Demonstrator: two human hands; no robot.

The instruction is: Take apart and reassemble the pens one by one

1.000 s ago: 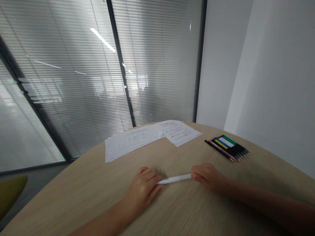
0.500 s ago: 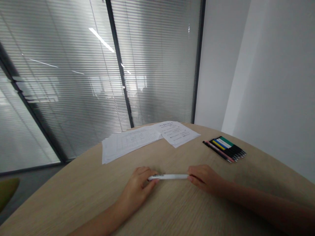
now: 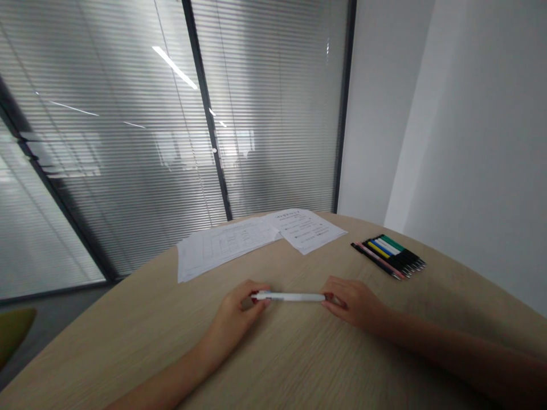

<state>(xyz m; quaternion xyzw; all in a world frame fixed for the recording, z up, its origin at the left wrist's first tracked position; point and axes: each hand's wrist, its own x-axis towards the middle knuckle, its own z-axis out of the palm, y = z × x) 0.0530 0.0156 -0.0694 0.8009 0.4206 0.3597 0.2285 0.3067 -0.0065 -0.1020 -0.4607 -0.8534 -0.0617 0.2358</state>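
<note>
A white pen (image 3: 297,297) lies crosswise between my two hands, just above or on the wooden table (image 3: 299,359); I cannot tell whether it touches the surface. My left hand (image 3: 243,304) pinches its left end between thumb and fingers. At the other end, my right hand (image 3: 352,300) is closed on the tip, which the fingers hide. Off to the right of my right hand lies a row of several pens (image 3: 388,256) side by side, with black grips and green, white, blue, yellow and pink barrels.
Printed sheets of paper (image 3: 231,245) overlap near the table's far edge, with another printed page (image 3: 310,230) to their right. Behind the table stand glass panels with blinds (image 3: 277,114) and a white wall (image 3: 482,142). A greenish chair part (image 3: 15,333) shows at far left.
Both hands have shifted slightly away from me with the pen between them. The left hand's grip has altered a little, showing more of the pen's left end. The papers and pen row are unmoved.
</note>
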